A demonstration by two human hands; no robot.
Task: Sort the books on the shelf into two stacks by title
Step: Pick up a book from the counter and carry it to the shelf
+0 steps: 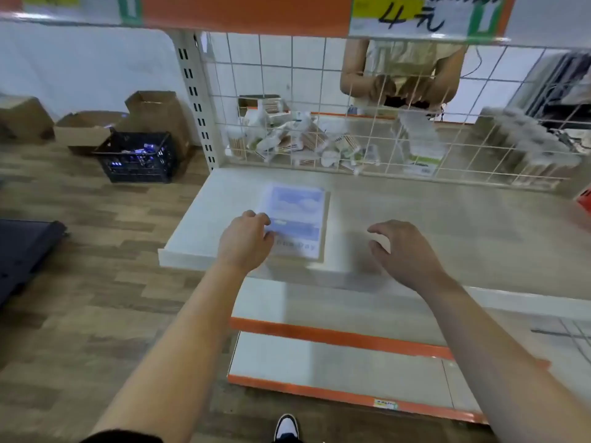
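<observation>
Book: lying flat on the shelf toward 11 o'clock — blue sky cover, title blurred.
Left hand: resting at the book's left edge, fingers curled onto the cover; a firm grip cannot be told.
Right hand: hovering at 1 o'clock — fingers spread and bent, holding nothing, apart from the book.
Mesh: standing behind the shelf at 12 o'clock.
</observation>
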